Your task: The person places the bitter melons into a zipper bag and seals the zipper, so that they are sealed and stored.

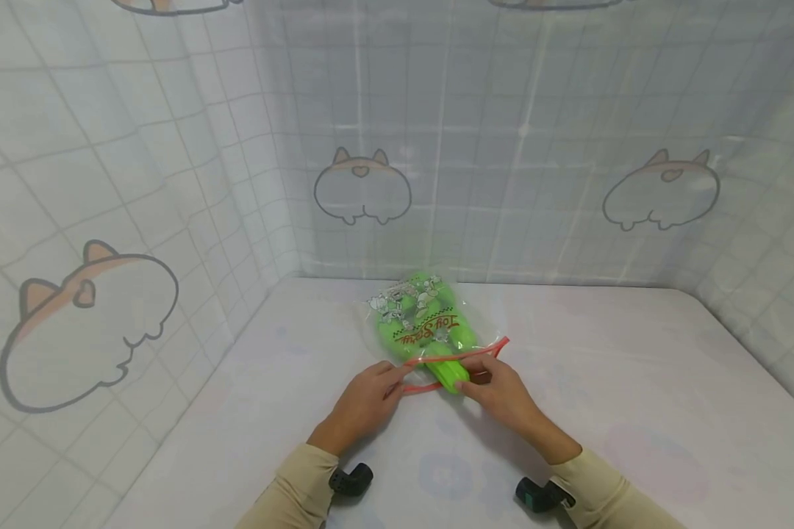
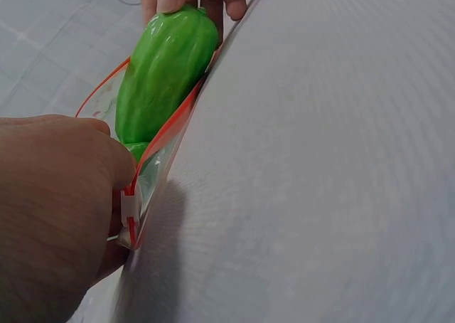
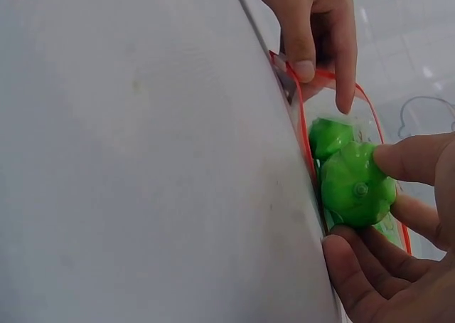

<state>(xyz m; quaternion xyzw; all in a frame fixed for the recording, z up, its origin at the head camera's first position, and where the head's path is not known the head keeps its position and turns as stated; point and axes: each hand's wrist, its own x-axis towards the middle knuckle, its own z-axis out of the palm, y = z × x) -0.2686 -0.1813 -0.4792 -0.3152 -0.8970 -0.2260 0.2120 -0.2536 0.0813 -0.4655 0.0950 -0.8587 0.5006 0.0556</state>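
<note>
A clear zip bag (image 1: 406, 307) with red edging and "Toy Story" print lies on the table, its mouth spread toward me. Several green things show through the plastic. At the mouth is a glossy, ribbed green toy vegetable (image 2: 167, 74), long and blunt-ended, partly inside the bag. My right hand (image 1: 503, 393) holds its near end between thumb and fingers, as the right wrist view also shows. My left hand (image 1: 367, 400) pinches the left corner of the red-edged opening, close to the white slider (image 2: 129, 208). Inside the bag, another green piece (image 3: 330, 136) sits just behind the held one.
The pale table (image 1: 304, 477) has faint printed patches. Curtain-like sheets (image 1: 437, 88) with a grid and cartoon animal drawings stand at the back and both sides. A black device (image 1: 352, 480) is strapped at the left wrist and another (image 1: 539, 495) at the right.
</note>
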